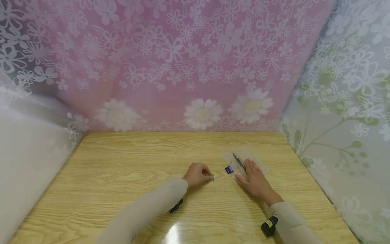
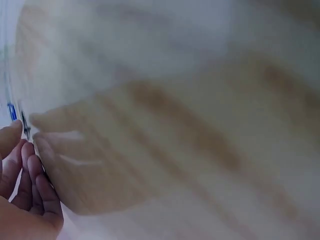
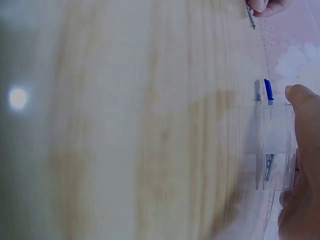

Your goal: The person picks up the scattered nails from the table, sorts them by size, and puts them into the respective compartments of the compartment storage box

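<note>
My left hand [image 1: 198, 175] pinches a small, thin metal piece [image 1: 213, 177] between thumb and fingertips, just above the table. In the right wrist view, this metal piece [image 3: 250, 18] looks slender with a pointed end; its exact kind is unclear. My right hand [image 1: 256, 181] rests with extended fingers on a flat clear plastic case [image 1: 245, 152]. Inside the case lie dark, slim metal pieces [image 1: 238, 160], partly covered by the hand. A small blue tab [image 1: 229, 169] sticks out at the case's left edge, between the two hands.
The wood-grain table [image 1: 128, 159] extends around both hands. A pink floral curtain [image 1: 170, 67] hangs at its back edge, with pale sheets [image 1: 341, 135] along the sides. A black wrist camera [image 1: 269, 227] sits at the right sleeve.
</note>
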Available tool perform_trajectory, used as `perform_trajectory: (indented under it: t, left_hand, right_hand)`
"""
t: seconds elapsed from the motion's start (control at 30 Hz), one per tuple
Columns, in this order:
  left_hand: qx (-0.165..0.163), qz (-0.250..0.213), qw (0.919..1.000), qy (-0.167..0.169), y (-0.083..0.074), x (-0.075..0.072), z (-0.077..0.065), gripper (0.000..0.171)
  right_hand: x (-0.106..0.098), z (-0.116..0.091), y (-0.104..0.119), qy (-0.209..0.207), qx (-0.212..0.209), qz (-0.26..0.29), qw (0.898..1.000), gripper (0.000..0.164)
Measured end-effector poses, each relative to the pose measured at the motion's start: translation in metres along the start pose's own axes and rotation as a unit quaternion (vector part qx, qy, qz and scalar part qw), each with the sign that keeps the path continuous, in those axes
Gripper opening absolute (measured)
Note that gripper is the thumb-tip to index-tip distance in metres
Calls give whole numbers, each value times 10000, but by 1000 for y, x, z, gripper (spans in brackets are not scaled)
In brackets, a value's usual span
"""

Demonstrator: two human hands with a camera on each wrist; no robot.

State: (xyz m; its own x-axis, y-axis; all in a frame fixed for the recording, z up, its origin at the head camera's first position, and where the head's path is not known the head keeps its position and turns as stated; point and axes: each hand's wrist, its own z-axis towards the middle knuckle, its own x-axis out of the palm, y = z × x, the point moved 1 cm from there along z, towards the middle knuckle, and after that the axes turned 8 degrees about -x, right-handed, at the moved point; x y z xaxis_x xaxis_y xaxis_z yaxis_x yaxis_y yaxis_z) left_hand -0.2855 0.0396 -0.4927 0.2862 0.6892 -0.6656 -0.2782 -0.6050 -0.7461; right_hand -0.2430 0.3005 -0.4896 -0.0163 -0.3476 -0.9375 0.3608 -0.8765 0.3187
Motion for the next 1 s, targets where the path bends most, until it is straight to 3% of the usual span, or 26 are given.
perform_trajectory:
  t: [0.2, 0.43, 0.63, 0.8, 1.0]
  left_hand:
    - [52, 321, 9993, -208, -1, 7, -4, 9]
    - [-113, 383, 9983, -419, -7, 9, -5, 14]
    - [-195, 469, 9979, -412, -10, 9, -3, 15]
    - [-377, 251, 9985, -320, -14, 7, -2, 27]
    - [-725, -21, 9965, -413, -17, 3, 8, 19]
  right_hand:
    - [3, 0, -2, 4, 1, 4, 10000, 86]
    - [4, 1, -2, 20, 0, -30, 10000, 86]
    - [2, 1, -2, 44, -3, -18, 10000, 86]
    - [3, 1, -5, 22, -29, -52, 10000, 87]
    - [1, 1, -3, 52, -15, -47, 10000, 86]
